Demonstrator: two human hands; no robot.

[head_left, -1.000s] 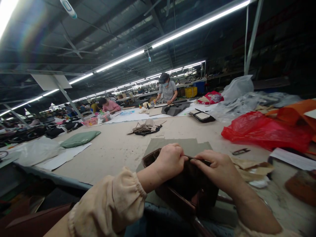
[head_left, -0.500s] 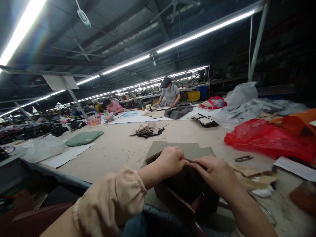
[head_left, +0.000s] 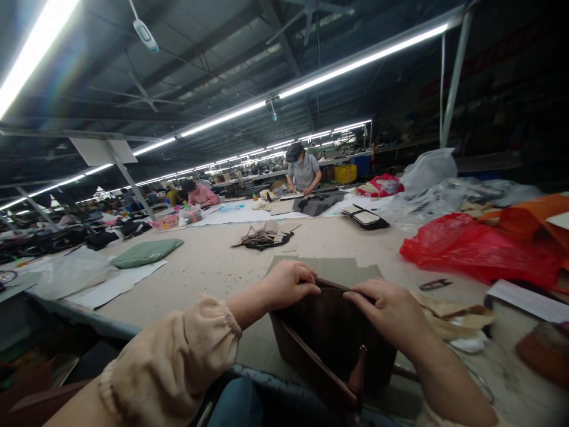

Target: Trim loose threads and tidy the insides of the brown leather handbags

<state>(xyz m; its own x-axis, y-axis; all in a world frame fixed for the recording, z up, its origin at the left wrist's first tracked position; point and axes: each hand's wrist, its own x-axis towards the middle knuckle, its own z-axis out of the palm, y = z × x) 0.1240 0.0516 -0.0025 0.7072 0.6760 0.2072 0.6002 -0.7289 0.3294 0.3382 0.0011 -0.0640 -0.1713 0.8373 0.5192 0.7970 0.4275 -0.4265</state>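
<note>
A dark brown bag (head_left: 326, 332) stands with its mouth upward at the near edge of the table, its dark inside showing. My left hand (head_left: 291, 284) pinches the far rim near its left end, thumb and fingers closed on the edge. Farther right on that same rim, my right hand (head_left: 384, 305) grips the edge between thumb and fingers. A brown strap piece with a small metal fitting (head_left: 359, 370) rises at the bag's near right side. Beneath and behind the bag lies a grey-green sheet (head_left: 331, 265).
Small thread snips (head_left: 435, 284) and a crumpled red plastic bag (head_left: 480, 246) lie to the right. Scraps (head_left: 267, 234) are heaped mid-table. A green folded piece (head_left: 147, 253) rests on the left. Across the table works a person (head_left: 303, 169) in grey.
My left hand has moved left along the rim, away from my right hand, which stays on the edge. The bag's mouth shows wider, and the view has shifted slightly.
</note>
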